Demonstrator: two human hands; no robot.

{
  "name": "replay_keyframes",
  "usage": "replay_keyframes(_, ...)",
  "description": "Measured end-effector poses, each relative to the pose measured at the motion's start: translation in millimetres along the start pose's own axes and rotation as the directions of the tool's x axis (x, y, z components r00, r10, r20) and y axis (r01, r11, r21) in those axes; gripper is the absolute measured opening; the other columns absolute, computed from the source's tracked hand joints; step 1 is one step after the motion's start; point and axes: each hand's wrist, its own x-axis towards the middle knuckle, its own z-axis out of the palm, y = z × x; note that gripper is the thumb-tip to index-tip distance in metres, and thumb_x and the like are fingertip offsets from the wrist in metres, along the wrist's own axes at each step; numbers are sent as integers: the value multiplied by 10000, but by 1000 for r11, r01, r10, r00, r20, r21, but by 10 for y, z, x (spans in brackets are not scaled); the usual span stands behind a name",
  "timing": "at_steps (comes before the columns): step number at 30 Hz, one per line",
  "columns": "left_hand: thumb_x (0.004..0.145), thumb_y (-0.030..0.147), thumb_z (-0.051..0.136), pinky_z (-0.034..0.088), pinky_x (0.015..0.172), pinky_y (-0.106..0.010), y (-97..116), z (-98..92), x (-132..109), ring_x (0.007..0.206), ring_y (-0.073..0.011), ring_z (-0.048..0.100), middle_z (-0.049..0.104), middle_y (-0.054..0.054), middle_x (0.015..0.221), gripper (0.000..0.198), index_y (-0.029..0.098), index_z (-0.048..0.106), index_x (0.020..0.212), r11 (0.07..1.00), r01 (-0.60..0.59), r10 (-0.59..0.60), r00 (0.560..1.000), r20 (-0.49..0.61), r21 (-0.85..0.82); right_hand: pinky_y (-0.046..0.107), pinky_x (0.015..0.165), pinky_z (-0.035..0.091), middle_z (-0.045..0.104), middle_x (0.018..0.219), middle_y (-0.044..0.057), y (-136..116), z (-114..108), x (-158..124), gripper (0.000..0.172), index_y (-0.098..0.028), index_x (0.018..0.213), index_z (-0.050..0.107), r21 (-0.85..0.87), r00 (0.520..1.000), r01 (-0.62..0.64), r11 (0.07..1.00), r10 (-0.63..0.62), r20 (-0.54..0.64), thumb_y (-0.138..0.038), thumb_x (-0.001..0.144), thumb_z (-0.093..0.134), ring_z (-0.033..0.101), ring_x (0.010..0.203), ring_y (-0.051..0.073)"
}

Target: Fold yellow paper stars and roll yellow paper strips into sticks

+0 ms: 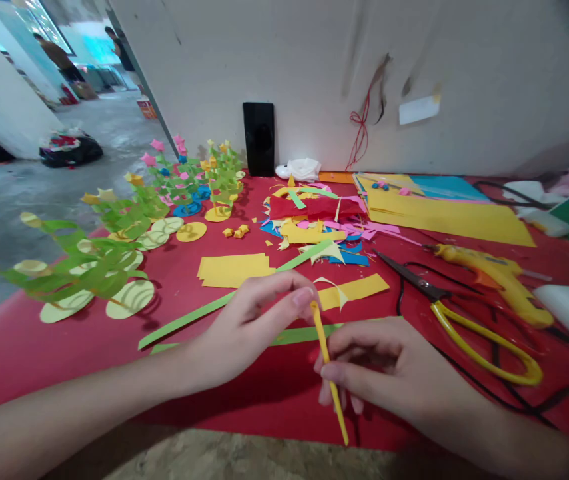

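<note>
A narrow yellow paper strip (337, 400) slants down over the front of the red table. Its upper end is pinched between thumb and fingers of my left hand (269, 310). Lower down, my right hand (374, 367) has the same strip between thumb and fingers. Long green paper strips (184, 320) lie beneath and beside my left hand. Behind the hands are a stack of yellow paper pieces (234, 269) and a wider yellow strip (364, 291). Several small folded yellow stars (239, 231) sit farther back.
Black-bladed scissors with yellow handles (484, 340) and a yellow glue gun (494, 267) lie right, among dark cords. Paper plants (129, 220) stand left. Colored scraps (314, 230) pile mid-table; a black phone (259, 139) leans on the wall. People are in the background.
</note>
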Motion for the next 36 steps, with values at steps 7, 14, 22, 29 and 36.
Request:
replay_keyframes(7, 851, 216, 396, 382, 673, -281, 9, -58, 48, 646, -136, 427, 451, -6, 628, 252, 161, 471, 617, 959, -190, 149, 969, 198, 209, 161, 452, 420, 619, 560, 5, -12, 4, -8, 204, -144, 658, 574, 3, 998, -28, 1000, 28, 61, -338, 695, 622, 491, 439, 51)
replay_keyframes(14, 852, 235, 406, 376, 645, -249, -20, -19, 42, 617, -116, 438, 456, 8, 628, 270, 160, 449, 595, 980, -89, 68, 990, 125, 176, 174, 430, 413, 601, 523, -12, 32, -23, 13, 170, -150, 672, 561, 90, 996, -31, 995, 24, 83, -302, 691, 635, 492, 408, 59)
replay_keyframes(22, 839, 312, 431, 335, 557, -206, -27, -10, 86, 601, -111, 414, 430, 24, 610, 283, 166, 470, 599, 987, 61, -71, 996, 61, 149, 160, 397, 395, 537, 457, -54, -18, -27, 23, 162, -153, 678, 555, 123, 998, -65, 990, 63, 24, -274, 665, 662, 464, 382, 49)
replay_keyframes(29, 848, 319, 416, 254, 469, -198, -2, -7, 52, 529, -88, 295, 306, 46, 575, 306, 174, 382, 580, 980, 120, -127, 991, 36, 161, 144, 366, 365, 502, 447, -67, 6, -31, 39, 170, -155, 654, 554, 71, 998, -39, 997, 43, -55, -264, 633, 683, 428, 357, 35)
replay_keyframes(36, 846, 302, 444, 305, 536, -173, -29, -41, 52, 585, -87, 356, 377, 50, 600, 275, 182, 404, 601, 993, 99, -97, 995, -38, 64, 147, 378, 341, 527, 507, -54, -17, -90, 20, 140, -159, 715, 591, -36, 992, 3, 999, -7, -129, -242, 641, 676, 424, 387, 34)
